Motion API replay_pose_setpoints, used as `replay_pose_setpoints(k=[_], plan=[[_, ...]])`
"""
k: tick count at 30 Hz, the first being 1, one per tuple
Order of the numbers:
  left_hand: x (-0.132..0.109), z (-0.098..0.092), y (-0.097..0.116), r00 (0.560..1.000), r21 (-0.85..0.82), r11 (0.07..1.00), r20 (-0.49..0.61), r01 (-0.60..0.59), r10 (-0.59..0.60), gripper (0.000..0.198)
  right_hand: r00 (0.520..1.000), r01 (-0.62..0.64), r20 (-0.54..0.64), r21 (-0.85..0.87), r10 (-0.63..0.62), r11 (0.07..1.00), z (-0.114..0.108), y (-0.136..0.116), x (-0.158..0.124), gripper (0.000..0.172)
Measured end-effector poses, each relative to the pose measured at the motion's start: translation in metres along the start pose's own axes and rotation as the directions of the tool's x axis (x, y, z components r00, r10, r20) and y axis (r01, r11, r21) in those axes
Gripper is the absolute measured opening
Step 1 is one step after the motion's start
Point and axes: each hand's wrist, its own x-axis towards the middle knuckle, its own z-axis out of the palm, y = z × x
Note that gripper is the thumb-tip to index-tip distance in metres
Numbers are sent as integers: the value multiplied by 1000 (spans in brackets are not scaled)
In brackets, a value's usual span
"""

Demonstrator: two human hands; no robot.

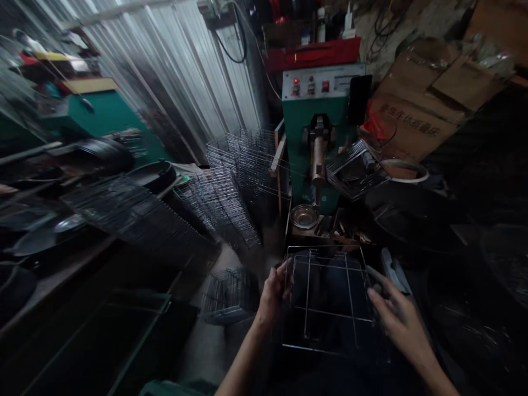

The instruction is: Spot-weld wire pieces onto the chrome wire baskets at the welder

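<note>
A rectangular wire frame [329, 314] with thin crossing wires hangs over my lap, held between both hands. My left hand [272, 294] is closed round its left side, the fingers on the wire. On the opposite side my right hand [390, 305] grips the frame's edge, thumb and fingers around it. Just beyond the frame stands a green machine [297, 137] with switches and a lit red lamp on its panel. A metal arm [318, 159] juts from the machine's front, above a small round metal dish [304, 216].
Stacks of wire racks [231, 201] stand to the left, with another wire bundle [223, 291] on the floor. Right of the machine are tilted wire pieces [357, 170], a bowl [406, 171] and a cardboard box [412, 118]. A phone-like black slab [359, 99] sits at the machine's corner.
</note>
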Motion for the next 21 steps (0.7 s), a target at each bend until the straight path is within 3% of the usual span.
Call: replay_pose_setpoints(k=[5,9,21], plan=[[-1,-5,-3,994,262,964,-81,-52,76,70,999,47,-3,-110,-48,993,1,15,0,54],[6,-4,-8,988,409,905,-48,-114,146,55,998,61,16,-165,-59,984,-5,24,-1,53],[12,-14,-13,991,564,815,61,-135,121,55,997,-75,22,-96,78,992,2,71,-3,57]])
